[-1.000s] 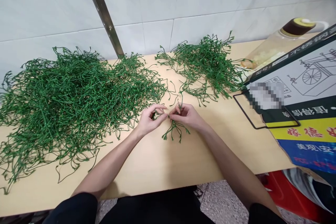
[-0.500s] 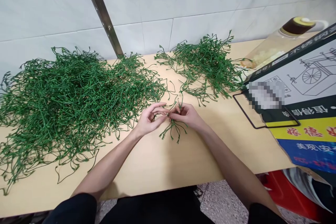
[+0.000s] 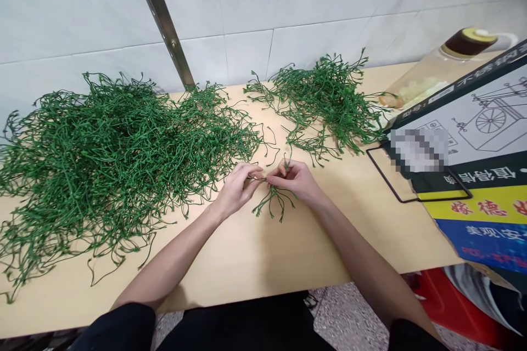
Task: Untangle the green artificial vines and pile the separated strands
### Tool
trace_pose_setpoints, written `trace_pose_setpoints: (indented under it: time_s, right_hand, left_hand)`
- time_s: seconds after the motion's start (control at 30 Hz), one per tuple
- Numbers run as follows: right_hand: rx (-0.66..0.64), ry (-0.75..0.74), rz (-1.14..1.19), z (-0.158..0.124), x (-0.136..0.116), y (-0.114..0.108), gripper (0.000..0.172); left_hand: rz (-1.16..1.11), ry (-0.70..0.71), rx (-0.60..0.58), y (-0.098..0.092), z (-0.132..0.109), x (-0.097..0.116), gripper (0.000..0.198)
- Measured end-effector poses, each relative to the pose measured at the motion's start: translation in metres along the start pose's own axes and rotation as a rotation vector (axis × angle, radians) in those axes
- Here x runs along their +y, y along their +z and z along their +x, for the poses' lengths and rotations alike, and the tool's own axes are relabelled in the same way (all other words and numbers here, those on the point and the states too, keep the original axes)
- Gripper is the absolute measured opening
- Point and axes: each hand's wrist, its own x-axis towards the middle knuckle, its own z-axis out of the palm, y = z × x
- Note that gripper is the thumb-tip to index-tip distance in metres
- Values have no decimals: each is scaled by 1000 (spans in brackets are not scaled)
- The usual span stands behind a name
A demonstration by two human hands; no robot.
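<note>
A small green plastic plant sprig [image 3: 275, 200], its thin branches fanning out with little buds at the tips, is held just above the table. My right hand [image 3: 300, 180] pinches it between thumb and fingers; some of it pokes up above the fingers and the rest hangs below. My left hand [image 3: 237, 191] is closed in a pinch on a thin stem that runs across to the right fingertips. A big tangled pile of green plastic stems [image 3: 123, 153] spreads left of my hands, and a smaller pile of sprigs [image 3: 329, 101] lies beyond the right one.
The pale wooden table [image 3: 230, 263] meets a tiled wall [image 3: 242, 0] with a metal bracket [image 3: 164, 27]. At the right stand a printed cardboard box [image 3: 486, 148] with a black wire handle [image 3: 420, 199] and a clear bottle [image 3: 432, 74]. Something red [image 3: 448, 301] is below the table.
My left hand has drawn slightly away from the right, fingers closer together, with a stem now stretched across the gap. My right hand keeps its pinch on the sprig.
</note>
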Motion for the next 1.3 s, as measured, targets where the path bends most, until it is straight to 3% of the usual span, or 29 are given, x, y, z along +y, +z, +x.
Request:
trace_pose_setpoints:
  time_s: [0.17, 0.53, 0.63, 0.87, 1.17, 1.3]
  right_hand:
    - [50, -22, 25, 1, 0, -2, 53]
    - [121, -41, 26, 3, -3, -7, 55]
    - [103, -14, 36, 3, -1, -7, 54]
    - [78, 0, -7, 3, 1, -4, 55]
    - [40, 19, -18, 3, 2, -4, 56]
    - [23, 22, -61, 2, 1, -2, 53]
  left_hand:
    - [-82, -95, -1, 2, -2, -1, 12]
    - [-7, 55, -32, -3, 2, 6, 15]
    - [-124, 79, -54, -6, 1, 6, 16]
    - [-473, -94, -219, -10, -1, 9, 35]
    - [-293, -133, -87, 4, -5, -1, 45]
    - [-135, -133, -74, 2, -3, 3, 39]
